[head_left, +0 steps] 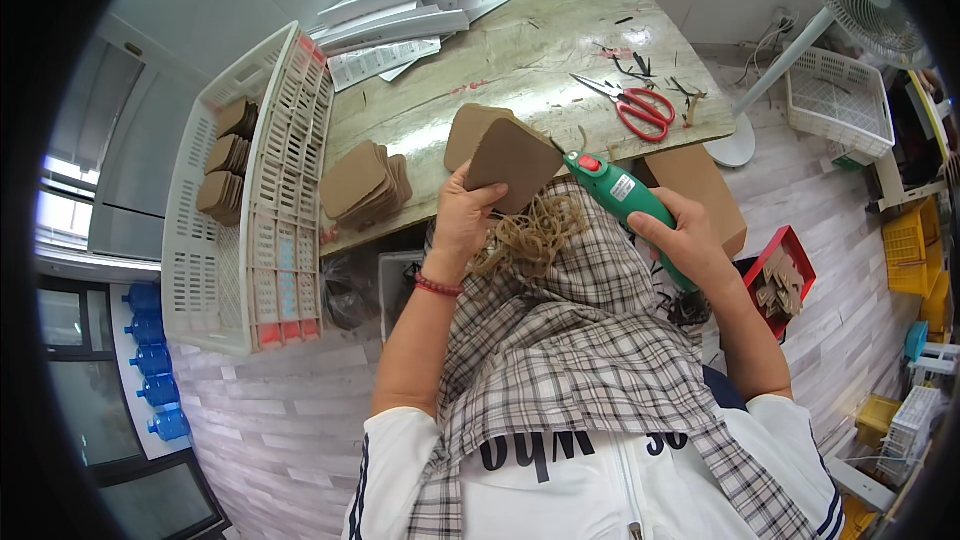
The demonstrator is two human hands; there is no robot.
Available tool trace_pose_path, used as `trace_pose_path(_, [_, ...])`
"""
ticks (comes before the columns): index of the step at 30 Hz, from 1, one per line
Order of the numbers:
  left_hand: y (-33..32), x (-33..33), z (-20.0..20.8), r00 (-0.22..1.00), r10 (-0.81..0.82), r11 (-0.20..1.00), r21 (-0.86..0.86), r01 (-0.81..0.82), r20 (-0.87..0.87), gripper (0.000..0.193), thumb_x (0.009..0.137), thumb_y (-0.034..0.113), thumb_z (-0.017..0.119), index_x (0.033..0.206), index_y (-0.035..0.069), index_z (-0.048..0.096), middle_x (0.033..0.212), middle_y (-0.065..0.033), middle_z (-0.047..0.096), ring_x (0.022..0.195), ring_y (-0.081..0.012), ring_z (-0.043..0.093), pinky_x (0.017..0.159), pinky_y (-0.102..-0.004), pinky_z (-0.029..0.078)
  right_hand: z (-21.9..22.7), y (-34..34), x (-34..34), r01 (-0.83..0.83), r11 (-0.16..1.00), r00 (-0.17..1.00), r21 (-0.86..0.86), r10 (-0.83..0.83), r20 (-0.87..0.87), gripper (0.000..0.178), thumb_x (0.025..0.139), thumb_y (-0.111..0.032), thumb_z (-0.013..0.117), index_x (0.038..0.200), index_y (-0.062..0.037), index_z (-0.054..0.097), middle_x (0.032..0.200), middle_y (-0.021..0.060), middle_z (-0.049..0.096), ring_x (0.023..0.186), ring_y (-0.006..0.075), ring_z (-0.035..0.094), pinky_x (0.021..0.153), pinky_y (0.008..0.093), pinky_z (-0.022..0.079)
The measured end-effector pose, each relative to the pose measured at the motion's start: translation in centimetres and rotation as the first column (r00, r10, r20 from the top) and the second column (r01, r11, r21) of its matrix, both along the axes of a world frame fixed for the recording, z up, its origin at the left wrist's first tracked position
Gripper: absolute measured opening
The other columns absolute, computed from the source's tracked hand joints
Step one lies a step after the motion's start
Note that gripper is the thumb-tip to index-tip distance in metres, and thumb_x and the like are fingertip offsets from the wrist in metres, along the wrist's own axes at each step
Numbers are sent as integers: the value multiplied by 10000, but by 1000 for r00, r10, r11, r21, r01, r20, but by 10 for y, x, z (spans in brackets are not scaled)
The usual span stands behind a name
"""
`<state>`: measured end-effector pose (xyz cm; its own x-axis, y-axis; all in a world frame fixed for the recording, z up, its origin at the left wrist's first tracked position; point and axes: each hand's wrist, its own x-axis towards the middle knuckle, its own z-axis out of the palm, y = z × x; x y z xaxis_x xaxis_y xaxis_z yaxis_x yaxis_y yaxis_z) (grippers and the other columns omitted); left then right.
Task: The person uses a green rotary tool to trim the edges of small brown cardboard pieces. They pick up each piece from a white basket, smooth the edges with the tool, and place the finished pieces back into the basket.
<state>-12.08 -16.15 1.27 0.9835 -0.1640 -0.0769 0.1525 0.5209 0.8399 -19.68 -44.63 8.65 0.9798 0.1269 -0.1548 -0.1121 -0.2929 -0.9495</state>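
Note:
My left hand (466, 212) pinches a brown flat piece with rounded corners (513, 165), thumb on its face. Behind it, at the table's front edge, shows another such piece (470, 130). My right hand (683, 235) is wrapped round a green handheld power tool with a red switch (622, 192). The tool's narrow tip is at the right edge of the held piece; whether it touches, I cannot tell. Below, a tangle of thin tan strips (535, 235) lies on the checked cloth (590, 310) over my lap. To the left, several similar brown pieces (362, 183) are stacked on the table.
Red-handled scissors (643, 112) lie on the worn table (400, 120) among dark scraps. A white plastic crate (285, 190) with brown stacks stands left. Papers (400, 25) lie at the back. A red box of scraps (785, 285) and a fan (868, 0) are on the right.

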Motion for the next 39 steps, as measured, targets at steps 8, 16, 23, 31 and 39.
trace_pose_path(8, [11,-16,-1,974,-157,981,86,173,-163,468,770,-130,639,1224,-29,582,1079,-99,671,911,-160,665,766,-286,567,-6,5,-10,-45,996,999,-81,45,-10,335,879,-265,689,1066,5,621,721,10,583,561,59,532,505,222,436])
trace_pose_path(16, [11,-30,-1,926,-236,956,99,275,-296,479,780,-124,618,1246,-30,557,1098,-95,659,926,-162,653,805,-299,549,-15,12,-6,-31,1000,999,-6,31,-33,352,873,-329,685,995,-2,641,653,9,569,538,65,526,503,234,427])
trace_pose_path(23, [34,-24,7,922,-250,872,346,347,-295,400,792,-83,615,1182,1,576,1040,-54,656,876,-121,623,771,-253,503,-8,6,-6,-99,992,979,84,112,-169,343,877,-326,678,977,-1,638,696,11,564,550,72,518,504,232,433])
trace_pose_path(31, [48,-21,12,984,-121,922,353,159,-127,192,804,-13,679,989,26,649,908,-21,687,816,-99,630,776,-253,500,-6,-1,-7,-150,983,958,107,171,-231,360,869,-315,687,997,17,638,730,21,574,566,82,530,512,242,444])
trace_pose_path(39, [53,-20,8,988,-102,971,201,125,-120,153,811,13,697,962,4,676,910,-62,704,799,-121,648,757,-264,517,-8,2,-8,-210,972,940,103,230,-254,396,867,-344,690,1006,23,638,719,20,559,568,84,527,513,242,446])
